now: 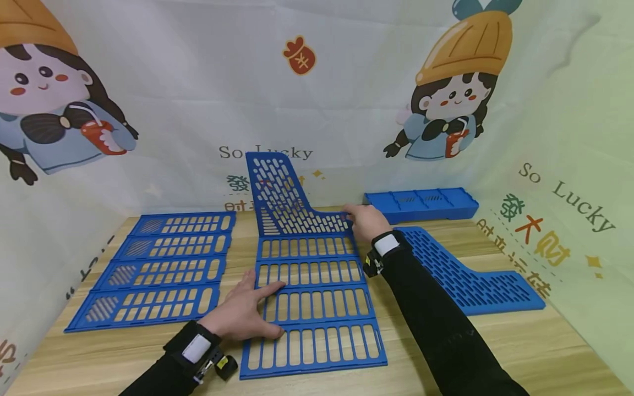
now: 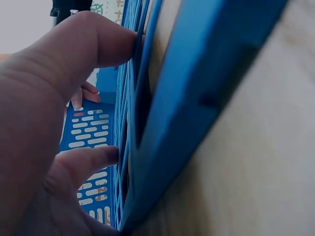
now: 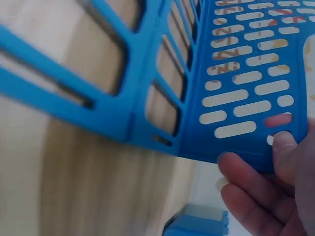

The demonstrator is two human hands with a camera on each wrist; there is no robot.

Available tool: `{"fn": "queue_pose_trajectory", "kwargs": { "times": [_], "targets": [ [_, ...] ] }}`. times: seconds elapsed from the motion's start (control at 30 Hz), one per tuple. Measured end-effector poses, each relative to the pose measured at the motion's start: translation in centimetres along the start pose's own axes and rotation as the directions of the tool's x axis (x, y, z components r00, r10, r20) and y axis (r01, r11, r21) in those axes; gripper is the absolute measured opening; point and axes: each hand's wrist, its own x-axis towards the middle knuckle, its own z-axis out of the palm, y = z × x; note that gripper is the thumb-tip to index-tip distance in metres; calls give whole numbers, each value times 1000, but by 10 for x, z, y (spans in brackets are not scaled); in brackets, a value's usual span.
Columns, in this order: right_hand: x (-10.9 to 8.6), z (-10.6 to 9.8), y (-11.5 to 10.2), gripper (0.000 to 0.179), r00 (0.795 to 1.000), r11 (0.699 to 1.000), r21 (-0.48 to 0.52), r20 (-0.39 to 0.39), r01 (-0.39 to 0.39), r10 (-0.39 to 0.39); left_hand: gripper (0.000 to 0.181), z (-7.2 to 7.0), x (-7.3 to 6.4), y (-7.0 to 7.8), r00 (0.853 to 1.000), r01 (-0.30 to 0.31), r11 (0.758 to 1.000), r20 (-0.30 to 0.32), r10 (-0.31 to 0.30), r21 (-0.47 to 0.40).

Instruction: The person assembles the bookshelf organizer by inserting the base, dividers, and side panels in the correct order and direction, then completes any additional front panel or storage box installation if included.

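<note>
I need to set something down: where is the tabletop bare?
Front right, the tabletop is bare between flat L-shaped panel and right sleeve; front left, between left panels and left sleeve. A narrow strip parts left panels and middle panels behind the left hand. Crowded: the centre, where the right hand holds the upright panel.

Toward four o'clock, the right hand (image 3: 275, 196) pinches the lower edge of a blue perforated panel (image 3: 252, 97), thumb on its slotted face. The panel meets blue slatted grids (image 3: 140, 93), which stretch from nine to twelve o'clock. The wood-grained surface (image 3: 98, 177) shows at seven; a blurred blue piece (image 3: 197, 225) sits between five and six.
</note>
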Motion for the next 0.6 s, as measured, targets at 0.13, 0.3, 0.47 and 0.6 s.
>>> {"fn": "queue_pose_trajectory", "kwargs": {
  "times": [0.13,0.3,0.47,0.6],
  "targets": [
    [-2,2,3,35,1000,1000,30,-21,-7,8,103,-1,1,1,1000,-6,1000,-5,6,10],
    [-7,1,11,41,999,995,94,-19,-41,43,104,7,8,-8,1000,-17,1000,-26,16,-13],
    [-33,-21,31,53,991,975,179,47,-129,123,103,7,5,-5,1000,-7,1000,-15,7,-22],
    [-69,-47,65,46,981,970,165,102,-179,164,103,0,1,-1,1000,16,1000,-10,-16,-1]
  ]
}}
